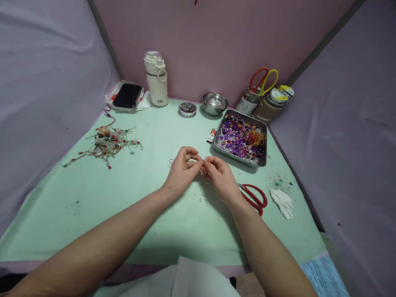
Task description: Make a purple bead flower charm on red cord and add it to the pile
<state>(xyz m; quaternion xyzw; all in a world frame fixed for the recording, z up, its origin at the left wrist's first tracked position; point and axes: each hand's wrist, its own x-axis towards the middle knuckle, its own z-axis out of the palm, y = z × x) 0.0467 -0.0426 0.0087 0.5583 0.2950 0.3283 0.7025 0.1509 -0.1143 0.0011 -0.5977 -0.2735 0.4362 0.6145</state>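
Note:
Over the middle of the table my left hand (184, 167) and my right hand (220, 175) meet, thumbs and fingertips pinched close together. Between them runs a thin red cord (206, 158), gripped by both. A small loop of it stands up at the right fingertips, and another bit sticks out left of my left hand. A few clear beads (200, 175) hang just under the fingertips, partly hidden by them. Red-handled scissors (254, 199) lie beside my right wrist, their blades mostly covered by it.
Right of my hands stands a metal tray (239, 159) of mixed beads. Beaded strings (108, 142) lie in a pile at left. Along the back are a bottle (157, 80), phone (127, 95), spool (187, 109), metal bowl (214, 104) and jars (269, 108). A crumpled tissue (282, 203) lies at right.

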